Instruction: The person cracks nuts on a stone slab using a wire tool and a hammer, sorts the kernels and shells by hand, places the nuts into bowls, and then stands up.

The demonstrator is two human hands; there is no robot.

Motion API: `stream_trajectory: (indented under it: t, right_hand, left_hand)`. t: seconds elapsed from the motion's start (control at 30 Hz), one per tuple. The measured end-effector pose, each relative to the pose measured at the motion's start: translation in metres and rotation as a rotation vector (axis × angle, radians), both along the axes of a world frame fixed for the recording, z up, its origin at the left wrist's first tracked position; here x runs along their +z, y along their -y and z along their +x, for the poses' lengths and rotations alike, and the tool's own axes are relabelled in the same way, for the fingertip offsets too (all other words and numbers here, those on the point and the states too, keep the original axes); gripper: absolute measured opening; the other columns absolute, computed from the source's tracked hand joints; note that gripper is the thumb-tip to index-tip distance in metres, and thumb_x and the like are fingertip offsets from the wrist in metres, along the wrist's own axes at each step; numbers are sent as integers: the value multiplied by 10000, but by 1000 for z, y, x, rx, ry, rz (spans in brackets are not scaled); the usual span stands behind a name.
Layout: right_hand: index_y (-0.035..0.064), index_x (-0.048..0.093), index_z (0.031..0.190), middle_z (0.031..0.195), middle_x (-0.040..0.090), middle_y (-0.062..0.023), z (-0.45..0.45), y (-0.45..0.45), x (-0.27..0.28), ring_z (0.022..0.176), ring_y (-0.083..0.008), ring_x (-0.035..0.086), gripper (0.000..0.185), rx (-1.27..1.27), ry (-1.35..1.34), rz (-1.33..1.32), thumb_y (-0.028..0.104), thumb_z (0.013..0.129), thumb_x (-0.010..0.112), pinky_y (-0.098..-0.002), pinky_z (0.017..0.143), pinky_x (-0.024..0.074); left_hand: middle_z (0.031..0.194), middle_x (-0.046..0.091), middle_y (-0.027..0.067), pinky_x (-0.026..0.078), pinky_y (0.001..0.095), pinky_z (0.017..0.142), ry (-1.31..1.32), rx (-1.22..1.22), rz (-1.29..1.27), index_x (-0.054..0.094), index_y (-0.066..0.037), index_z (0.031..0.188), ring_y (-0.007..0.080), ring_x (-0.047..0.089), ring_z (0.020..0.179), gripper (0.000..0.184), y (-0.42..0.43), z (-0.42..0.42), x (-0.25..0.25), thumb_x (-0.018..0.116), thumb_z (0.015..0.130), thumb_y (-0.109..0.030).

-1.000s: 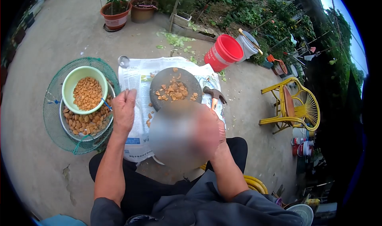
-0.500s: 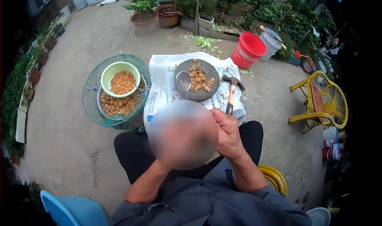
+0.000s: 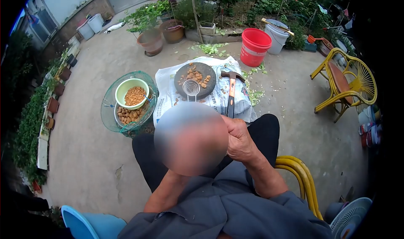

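Note:
A blurred disc covers my left hand (image 3: 182, 161), so its fingers are hidden. Beside it, my right hand (image 3: 239, 140) is closed, fingers curled toward the disc; what it grips is hidden. A metal tool with a spiral wire head (image 3: 191, 87) sticks up out of the disc, in front of the round stone block (image 3: 180, 75). Which hand has its handle cannot be seen. Brown shell pieces and kernels (image 3: 194, 74) lie on the stone. To its right a claw hammer (image 3: 232, 89) rests on the newspaper-covered surface (image 3: 166, 77).
On the left, a pale green bowl of small brown kernels (image 3: 135, 96) sits over larger brown pits (image 3: 128, 116) inside a green net basket (image 3: 108, 100). Beyond are a red bucket (image 3: 255, 49), a white bucket (image 3: 275, 39) and a yellow cane chair (image 3: 345, 85). A blue tub (image 3: 94, 224) stands lower left.
The head view has tilted up and shifted, showing more of the yard's far side. My hands stay together in front of me. The spiral wire head still overlaps the stone in view.

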State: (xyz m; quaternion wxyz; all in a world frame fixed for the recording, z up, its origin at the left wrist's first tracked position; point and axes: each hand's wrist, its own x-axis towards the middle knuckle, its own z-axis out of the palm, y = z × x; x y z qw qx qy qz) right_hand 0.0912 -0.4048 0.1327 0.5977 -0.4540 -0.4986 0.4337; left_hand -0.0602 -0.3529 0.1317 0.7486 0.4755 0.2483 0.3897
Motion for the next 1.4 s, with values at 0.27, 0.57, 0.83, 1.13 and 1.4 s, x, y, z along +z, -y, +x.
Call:
stream_trajectory:
  t: [0.27,0.57,0.83,1.13,1.4]
  right_hand:
    - [-20,606,910,706,606,-57,4,15,7,663,-98,571,143,-57,140,180,122,915,587,-277,609,469]
    - [-16,612,916,696,625,-81,1,1,-7,644,-133,616,108,-111,235,172,86,921,576,-285,602,483]
    - [-17,616,937,713,555,-13,1,-22,-34,558,-44,440,96,-166,-317,-221,63,956,569,-186,499,366]
    - [-5,657,867,657,633,-48,-5,-37,-60,581,-83,585,101,-407,72,-131,94,887,647,-253,535,459]
    - [-32,662,812,640,645,-25,-8,-34,-85,603,-43,569,136,-380,250,-218,86,879,656,-231,541,468]
  left_hand:
    - [564,297,-69,244,222,406,34,-184,-256,523,-74,827,53,238,429,182,5,-2,2,555,957,-198]
    - [576,293,-67,252,229,409,73,-250,-374,519,-88,834,64,247,436,178,-14,-4,-25,545,968,-201]
    - [580,351,-50,254,219,390,122,-47,-444,480,-118,755,59,288,431,254,-27,5,-46,621,959,-171]
    - [665,548,-45,272,166,412,-24,88,-293,622,-12,927,4,387,467,152,-23,19,-51,737,884,-102]
    - [815,622,0,404,178,572,-196,132,-183,639,20,940,26,520,661,112,-22,14,-91,715,869,-20]
